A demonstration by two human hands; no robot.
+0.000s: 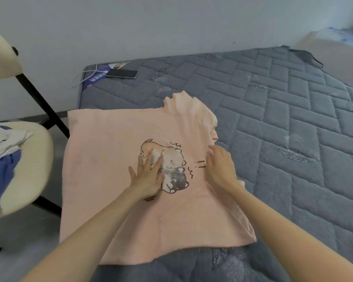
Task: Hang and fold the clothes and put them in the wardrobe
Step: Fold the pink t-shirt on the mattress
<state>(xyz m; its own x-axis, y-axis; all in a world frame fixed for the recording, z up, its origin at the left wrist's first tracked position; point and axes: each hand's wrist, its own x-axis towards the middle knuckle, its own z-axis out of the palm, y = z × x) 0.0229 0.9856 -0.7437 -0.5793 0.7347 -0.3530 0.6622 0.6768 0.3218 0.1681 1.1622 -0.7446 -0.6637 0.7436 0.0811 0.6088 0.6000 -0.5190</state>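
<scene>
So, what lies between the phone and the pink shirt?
Nothing but bare grey mattress separates the phone from the pink shirt, as the head view shows.

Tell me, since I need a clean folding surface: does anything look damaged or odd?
Yes. The grey quilted mattress has frayed, whitish patches in its cover, one right of the pink T-shirt, and the fabric at its far corner looks torn and lifted.

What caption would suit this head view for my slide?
Left hand and right hand press flat on a pale pink cartoon-print T-shirt lying on a grey quilted mattress.
</scene>
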